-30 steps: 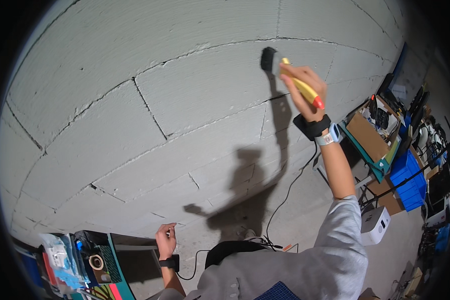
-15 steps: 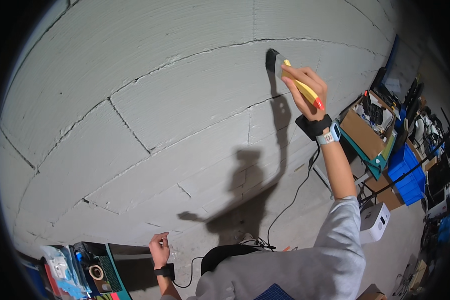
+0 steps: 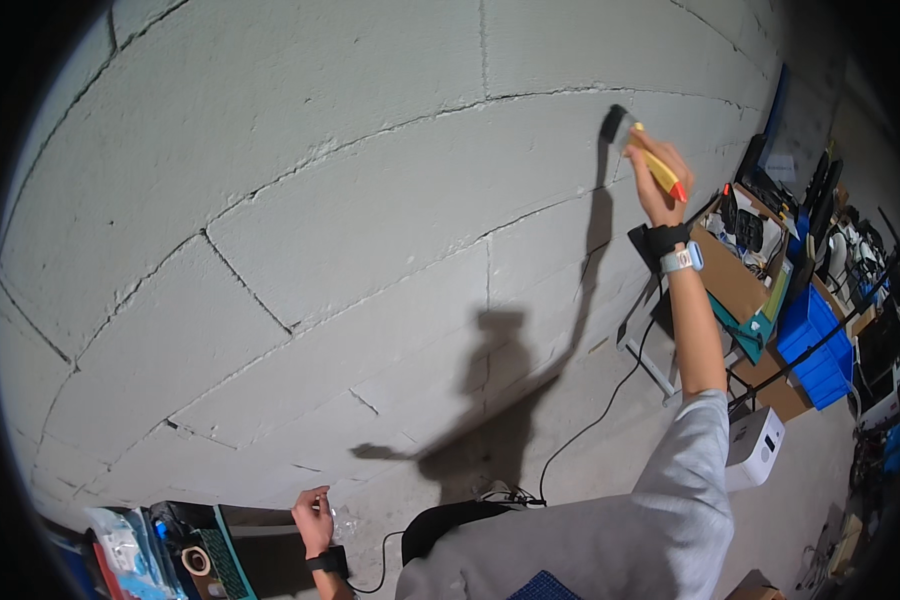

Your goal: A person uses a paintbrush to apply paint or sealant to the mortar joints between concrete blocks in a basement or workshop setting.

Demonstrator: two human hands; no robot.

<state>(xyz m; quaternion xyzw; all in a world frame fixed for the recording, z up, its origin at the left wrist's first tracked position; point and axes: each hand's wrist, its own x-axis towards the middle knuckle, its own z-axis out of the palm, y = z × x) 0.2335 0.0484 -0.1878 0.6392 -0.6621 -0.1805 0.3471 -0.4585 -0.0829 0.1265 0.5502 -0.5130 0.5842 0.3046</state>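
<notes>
While the right hand (image 3: 660,175) is raised in front of the pale block wall (image 3: 390,210), its fingers are closed around the yellow handle (image 3: 656,168) of a brush (image 3: 630,135). The handle runs slantwise between the thumb and the other fingers, its red end lying over the hand on the wrist side. Beyond the fingertips, on the upper left, the dark bristles (image 3: 615,123) meet the wall just below a long joint between blocks, with their shadow trailing down from them.

The left hand (image 3: 313,522) hangs low, well apart from the brush and near a cluttered table (image 3: 232,555) at the lower left. Its fingers are loosely bent; whether they hold anything small, I cannot tell.
</notes>
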